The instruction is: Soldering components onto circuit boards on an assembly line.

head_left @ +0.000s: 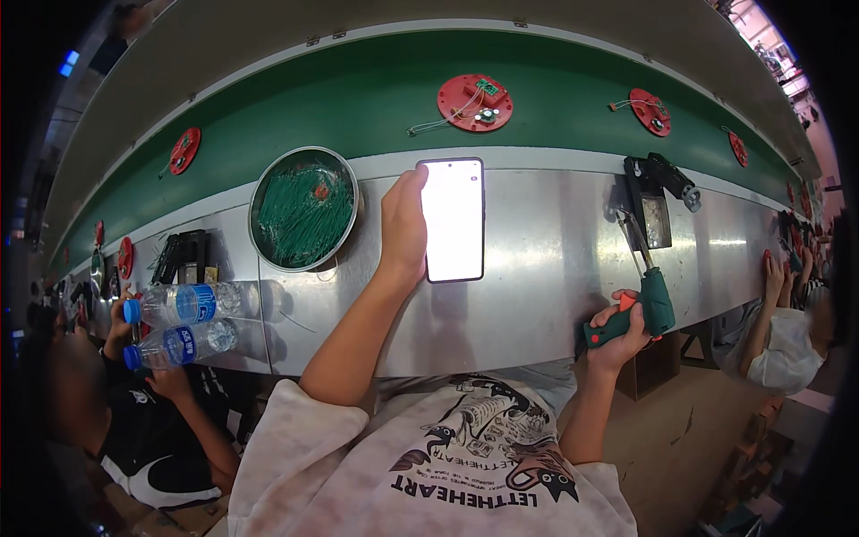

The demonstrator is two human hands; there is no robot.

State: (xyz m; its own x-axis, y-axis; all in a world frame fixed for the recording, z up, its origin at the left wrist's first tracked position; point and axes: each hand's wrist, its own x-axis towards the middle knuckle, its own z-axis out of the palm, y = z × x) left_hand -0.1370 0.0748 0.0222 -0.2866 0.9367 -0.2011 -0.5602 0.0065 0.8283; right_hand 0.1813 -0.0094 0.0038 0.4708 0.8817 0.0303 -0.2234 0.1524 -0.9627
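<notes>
My left hand (405, 224) is closed around the left edge of a smartphone (455, 228), held upright over the metal bench. Its screen glows almost fully white. Off to the right, near the front edge of the bench, my right hand (619, 333) grips a green soldering gun (658, 300) with an orange trigger. The gun's thin metal tip points away from me, toward a black soldering stand (656, 201). Left of the phone, a round metal bowl (355, 201) holds many green wires (300, 219) and a small red piece.
Beyond the metal bench (537, 215) runs a green belt (358, 98) carrying several red discs, one with wires and a circuit board (476, 103). Two plastic bottles (183, 304) lie at the left beside a co-worker (170, 430). Another person (786, 345) works at the far right.
</notes>
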